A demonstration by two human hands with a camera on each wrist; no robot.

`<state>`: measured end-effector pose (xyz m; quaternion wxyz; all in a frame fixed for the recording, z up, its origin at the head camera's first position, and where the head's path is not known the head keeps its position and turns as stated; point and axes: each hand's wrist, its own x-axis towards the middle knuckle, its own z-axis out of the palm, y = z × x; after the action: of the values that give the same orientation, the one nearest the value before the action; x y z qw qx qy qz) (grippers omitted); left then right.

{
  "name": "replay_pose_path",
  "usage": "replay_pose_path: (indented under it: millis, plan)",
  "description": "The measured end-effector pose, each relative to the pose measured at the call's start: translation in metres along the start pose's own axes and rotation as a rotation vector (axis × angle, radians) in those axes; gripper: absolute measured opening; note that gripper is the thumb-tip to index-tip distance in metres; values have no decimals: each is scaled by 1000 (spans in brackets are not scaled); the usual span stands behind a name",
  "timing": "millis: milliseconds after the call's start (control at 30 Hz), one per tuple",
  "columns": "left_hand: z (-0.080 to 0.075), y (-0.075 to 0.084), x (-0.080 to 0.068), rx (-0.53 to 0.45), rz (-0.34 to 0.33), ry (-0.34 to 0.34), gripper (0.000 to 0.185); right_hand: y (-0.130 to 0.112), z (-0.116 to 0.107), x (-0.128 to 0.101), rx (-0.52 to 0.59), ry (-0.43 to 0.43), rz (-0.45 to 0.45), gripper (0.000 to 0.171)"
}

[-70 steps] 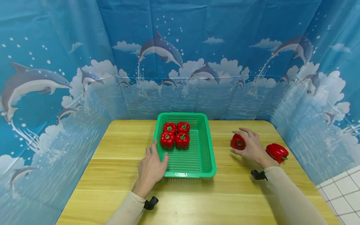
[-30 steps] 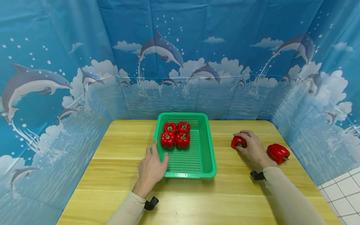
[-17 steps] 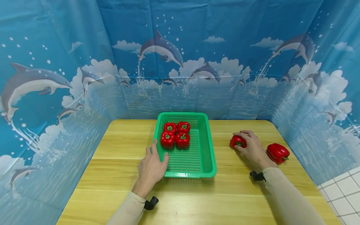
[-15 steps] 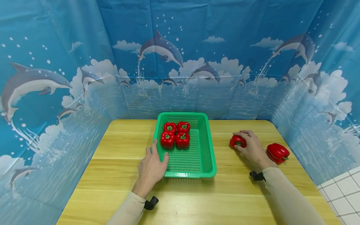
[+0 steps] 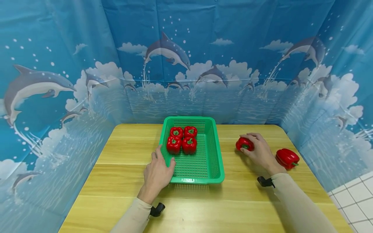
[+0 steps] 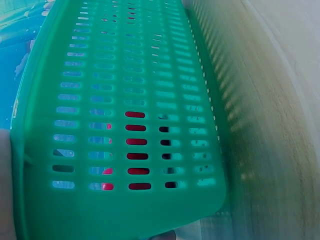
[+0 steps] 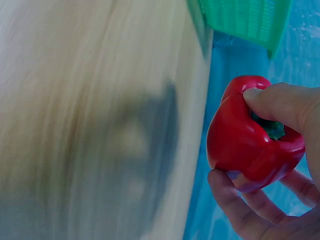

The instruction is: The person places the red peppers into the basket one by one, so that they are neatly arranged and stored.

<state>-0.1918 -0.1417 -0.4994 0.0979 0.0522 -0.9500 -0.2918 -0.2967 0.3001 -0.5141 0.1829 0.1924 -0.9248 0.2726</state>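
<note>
- Green plastic, slotted all over, the basket (image 5: 208, 161) is sitting at the middle of a wooden table (image 5: 116, 181), its far rim close to the table's back edge.
- Four red peppers (image 5: 181, 140) are standing stem-up in a tight two-by-two block in the basket's far left corner, leaving the near half and the right strip of its floor bare.
- A left hand (image 5: 157, 171) is gripping the basket's near left rim, thumb hooked over the inside and fingers lying along the outer wall; the left wrist view is showing that wall (image 6: 125, 125) close up, red glinting through its slots.
- A right hand (image 5: 259, 152) is holding a fifth red pepper (image 5: 244, 143) to the right of the basket, well apart from its wall; in the right wrist view the thumb (image 7: 280, 107) is pressing at the green stem hollow while fingers (image 7: 240, 200) are curling beneath the fruit (image 7: 247, 142).
- Another red pepper (image 5: 287, 158) is lying on its side just beyond that wrist, near the table's right edge.
- Bare wood is lying between the held pepper and the basket, and across the table's near and left stretches.
- Blue dolphin-print sheeting (image 5: 204, 48) is closing in the table on three sides.
</note>
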Motion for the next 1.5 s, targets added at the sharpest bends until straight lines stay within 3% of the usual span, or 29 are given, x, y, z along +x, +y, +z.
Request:
replay_pose_path:
  millis: [233,1500]
  plan:
    - [-2,1,0,-19,-13,-21,88,-17,-7,4,-11,29,-40,60]
    - [-19,-11,-9,-53,18,-151,105,-94,-27,29,31,-52,-106,59]
